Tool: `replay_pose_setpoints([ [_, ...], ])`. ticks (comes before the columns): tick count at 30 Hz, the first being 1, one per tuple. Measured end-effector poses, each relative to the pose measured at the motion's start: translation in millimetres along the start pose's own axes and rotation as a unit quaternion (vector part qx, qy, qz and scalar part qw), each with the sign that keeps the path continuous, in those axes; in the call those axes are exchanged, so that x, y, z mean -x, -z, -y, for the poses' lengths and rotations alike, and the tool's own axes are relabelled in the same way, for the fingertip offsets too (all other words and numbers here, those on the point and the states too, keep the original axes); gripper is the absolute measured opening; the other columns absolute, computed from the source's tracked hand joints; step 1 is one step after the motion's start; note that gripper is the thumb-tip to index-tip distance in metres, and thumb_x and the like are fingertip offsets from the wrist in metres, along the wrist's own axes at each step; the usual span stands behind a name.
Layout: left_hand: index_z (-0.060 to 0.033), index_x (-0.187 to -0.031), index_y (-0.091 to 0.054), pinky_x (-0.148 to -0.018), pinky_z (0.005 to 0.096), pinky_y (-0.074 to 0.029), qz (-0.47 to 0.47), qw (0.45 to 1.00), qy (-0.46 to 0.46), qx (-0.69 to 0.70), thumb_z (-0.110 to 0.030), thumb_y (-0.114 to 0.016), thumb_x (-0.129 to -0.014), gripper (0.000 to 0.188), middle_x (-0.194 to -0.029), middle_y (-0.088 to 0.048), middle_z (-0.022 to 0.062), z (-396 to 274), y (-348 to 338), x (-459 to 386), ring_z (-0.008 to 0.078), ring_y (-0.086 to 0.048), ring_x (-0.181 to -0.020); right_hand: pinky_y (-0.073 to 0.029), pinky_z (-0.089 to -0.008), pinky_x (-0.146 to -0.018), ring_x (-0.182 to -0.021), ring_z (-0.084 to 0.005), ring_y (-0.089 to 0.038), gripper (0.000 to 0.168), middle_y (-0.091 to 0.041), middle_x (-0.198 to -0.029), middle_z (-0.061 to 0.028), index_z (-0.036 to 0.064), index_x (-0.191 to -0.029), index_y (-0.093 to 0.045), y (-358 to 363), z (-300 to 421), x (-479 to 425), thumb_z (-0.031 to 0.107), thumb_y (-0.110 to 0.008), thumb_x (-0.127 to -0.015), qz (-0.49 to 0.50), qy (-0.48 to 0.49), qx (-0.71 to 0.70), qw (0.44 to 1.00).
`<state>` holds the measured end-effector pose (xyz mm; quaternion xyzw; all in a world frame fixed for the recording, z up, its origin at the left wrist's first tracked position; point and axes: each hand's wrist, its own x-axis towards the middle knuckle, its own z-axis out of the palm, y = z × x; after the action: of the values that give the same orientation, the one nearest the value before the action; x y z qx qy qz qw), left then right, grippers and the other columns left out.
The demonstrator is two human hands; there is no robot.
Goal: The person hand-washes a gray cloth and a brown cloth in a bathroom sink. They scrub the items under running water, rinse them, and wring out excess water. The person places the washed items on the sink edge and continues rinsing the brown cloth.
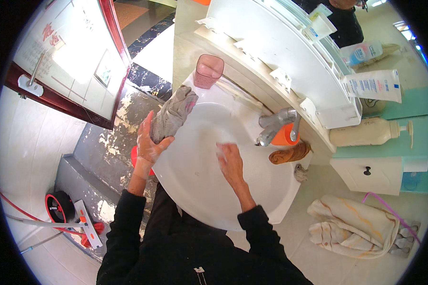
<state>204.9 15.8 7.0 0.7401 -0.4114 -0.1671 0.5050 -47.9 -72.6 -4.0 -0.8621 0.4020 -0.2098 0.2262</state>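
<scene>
My left hand [150, 144] is at the left rim of a white washbasin [207, 185], its thumb and fingers spread around the lower end of a rolled grey cloth [173, 115]. That cloth leans along the rim just below a pink tumbler [209, 71]. Over the middle of the bowl is my right hand [231, 162], blurred, with its fingers curled; no object shows in it. A metal faucet [276, 124] stands at the basin's back right, beside an orange cup [285, 135]. A rolled brown cloth [290, 154] and a small grey cloth [301, 173] lie on the right rim.
Above the basin, a white cabinet [271, 60] carries tubes. A pump bottle [363, 132] is at the right, over a hanging striped towel [353, 224]. A red-framed door [110, 64] stands at the left, above a floor mop [87, 222] and a black-and-red bucket [59, 206].
</scene>
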Motion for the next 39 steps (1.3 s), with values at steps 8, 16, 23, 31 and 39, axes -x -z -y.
replay_pose_setpoints([
  [8,-0.0099,-0.128,-0.037,-0.092,0.0377,-0.036,0.007,0.999,-0.044,0.006,-0.011,-0.071,-0.058,0.078,-0.115,-0.050,0.0168,-8.4,-5.2,-5.4,0.0301,-0.047,-0.107,-0.045,-0.0268,-0.062,-0.069,-0.0124,-0.053,0.034,-0.055,-0.085,-0.0050,0.005,-0.111,-0.054,59.8,-69.0,72.7,0.009,-0.059,-0.078,-0.088,-0.274,-0.312,0.905],
  [16,-0.0078,-0.128,-0.038,-0.094,0.0324,-0.035,0.050,0.996,-0.025,0.076,-0.012,-0.070,-0.063,0.072,-0.121,-0.045,0.0143,9.5,-18.6,-43.9,0.0245,-0.044,-0.111,-0.041,-0.0249,-0.058,-0.065,-0.0112,-0.050,0.040,-0.055,-0.079,-0.0048,0.002,-0.106,-0.055,145.6,-17.6,-0.5,0.037,-0.048,-0.087,-0.173,-0.300,-0.487,0.802],
  [23,-0.0059,-0.128,-0.038,-0.093,0.0328,-0.036,0.027,0.988,0.079,0.130,-0.017,-0.073,-0.066,0.072,-0.124,-0.040,0.0153,6.0,-13.6,-24.3,0.0242,-0.043,-0.111,-0.039,-0.0249,-0.062,-0.067,-0.0131,-0.049,0.032,-0.051,-0.077,-0.0026,0.003,-0.097,-0.052,163.4,-2.5,-44.9,0.033,-0.048,-0.088,-0.136,-0.261,-0.532,0.794],
  [31,0.0000,-0.128,-0.034,-0.088,0.0315,-0.039,-0.057,0.990,0.096,0.086,-0.023,-0.068,-0.073,0.068,-0.125,-0.040,0.0179,3.2,15.8,-13.5,0.0236,-0.041,-0.114,-0.042,-0.0240,-0.067,-0.075,-0.0123,-0.049,0.024,-0.051,-0.086,-0.0043,0.001,-0.100,-0.051,171.7,-6.1,-59.7,0.022,-0.046,-0.089,-0.174,-0.294,-0.561,0.754],
  [39,-0.0032,-0.131,-0.032,-0.094,0.0337,-0.032,-0.017,0.966,0.090,0.243,-0.026,-0.052,-0.083,0.056,-0.127,-0.040,0.0154,-91.9,24.9,26.8,0.0234,-0.040,-0.116,-0.040,-0.0220,-0.060,-0.067,-0.0102,-0.050,0.033,-0.057,-0.083,-0.0009,0.004,-0.104,-0.054,173.0,-34.5,-39.3,0.032,-0.052,-0.086,-0.156,-0.338,-0.526,0.765],
])
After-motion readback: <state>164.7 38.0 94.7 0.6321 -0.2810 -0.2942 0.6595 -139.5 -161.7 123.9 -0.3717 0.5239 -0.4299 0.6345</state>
